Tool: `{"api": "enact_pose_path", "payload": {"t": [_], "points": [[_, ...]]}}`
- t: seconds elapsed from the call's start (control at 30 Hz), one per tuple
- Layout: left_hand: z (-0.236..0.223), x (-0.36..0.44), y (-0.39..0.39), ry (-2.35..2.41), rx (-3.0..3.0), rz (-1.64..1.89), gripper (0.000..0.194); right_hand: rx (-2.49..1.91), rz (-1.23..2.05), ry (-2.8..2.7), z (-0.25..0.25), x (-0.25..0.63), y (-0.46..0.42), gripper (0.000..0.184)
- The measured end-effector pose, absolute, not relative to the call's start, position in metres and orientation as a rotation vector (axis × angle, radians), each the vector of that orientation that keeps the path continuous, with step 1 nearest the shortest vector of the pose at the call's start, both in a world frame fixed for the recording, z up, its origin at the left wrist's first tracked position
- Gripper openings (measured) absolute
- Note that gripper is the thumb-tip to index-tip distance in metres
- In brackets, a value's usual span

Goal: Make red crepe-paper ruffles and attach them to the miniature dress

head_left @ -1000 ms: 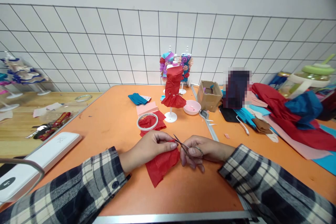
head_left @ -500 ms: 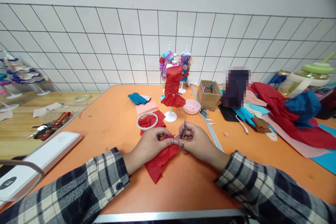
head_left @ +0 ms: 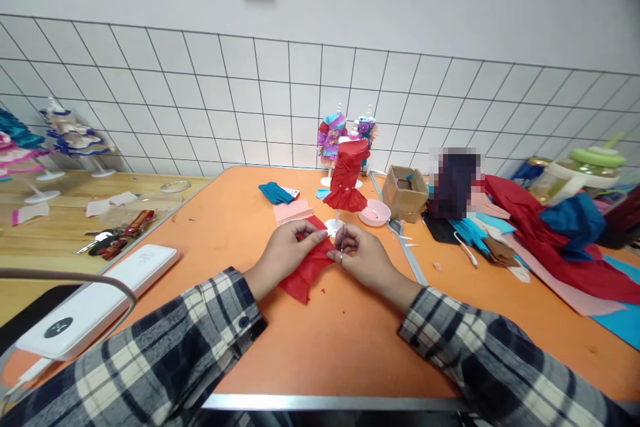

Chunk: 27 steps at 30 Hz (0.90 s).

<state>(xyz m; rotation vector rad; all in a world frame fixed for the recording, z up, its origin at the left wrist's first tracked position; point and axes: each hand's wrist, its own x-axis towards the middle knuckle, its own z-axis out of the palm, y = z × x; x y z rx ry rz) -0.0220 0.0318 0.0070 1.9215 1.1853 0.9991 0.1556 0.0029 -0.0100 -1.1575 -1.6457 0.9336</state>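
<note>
My left hand [head_left: 287,250] is closed on a piece of red crepe paper [head_left: 305,275], thumb on top, and the paper's lower end hangs towards me. Close by on the right, my right hand [head_left: 363,257] pinches a thin metal tool [head_left: 342,240] pointing upward; its kind is too small to make out. The right fingertips meet the paper's edge. Just beyond both hands, a small white dress form [head_left: 334,227] wears a red paper dress [head_left: 347,170] with a ruffled hem.
Behind stand two more dressed forms [head_left: 331,137]. A pink dish [head_left: 375,212], a cardboard box [head_left: 406,193] and a spoon [head_left: 396,227] lie to the right, with coloured paper [head_left: 555,257] farther over. Left are a white power bank [head_left: 100,303], its cable and keys [head_left: 95,242].
My view has tilted up and shifted left. Both hands, with the red paper and the metal tool, sit closer to the red-dressed form. The tape roll is now hidden behind my left hand.
</note>
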Motion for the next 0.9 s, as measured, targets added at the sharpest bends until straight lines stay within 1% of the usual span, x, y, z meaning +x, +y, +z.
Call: {"api": "enact_pose_path", "payload": {"t": [0.13, 0.33, 0.5, 0.53, 0.6, 0.7, 0.8, 0.9], "points": [[0.019, -0.044, 0.042, 1.275, 1.940, 0.966, 0.035, -1.142, 0.754, -1.706, -0.014, 0.141, 0.012, 0.013], [0.023, -0.067, 0.054, 1.348, 1.898, 1.039, 0.046, -1.091, 0.729, -1.620, -0.014, 0.120, 0.026, 0.013], [0.016, -0.078, 0.068, 1.388, 1.891, 1.037, 0.054, -1.074, 0.741, -1.613, -0.020, 0.123, 0.032, 0.014], [0.016, -0.081, 0.070, 1.398, 1.937, 1.009, 0.052, -1.096, 0.721, -1.620, -0.021, 0.126, 0.033, 0.014], [0.016, -0.087, 0.072, 1.382, 2.112, 0.911, 0.042, -1.216, 0.599, -1.677, -0.023, 0.136, 0.035, 0.014], [0.016, -0.093, 0.073, 1.288, 2.427, 0.630, 0.026, -1.519, 0.330, -1.829, -0.021, 0.149, 0.038, 0.012], [0.013, -0.095, 0.071, 1.275, 2.559, 0.413, 0.022, -1.711, 0.185, -1.937, -0.019, 0.153, 0.039, 0.010], [0.008, -0.094, 0.072, 1.247, 2.643, 0.328, 0.023, -1.728, 0.132, -1.975, -0.018, 0.153, 0.037, 0.012]]}}
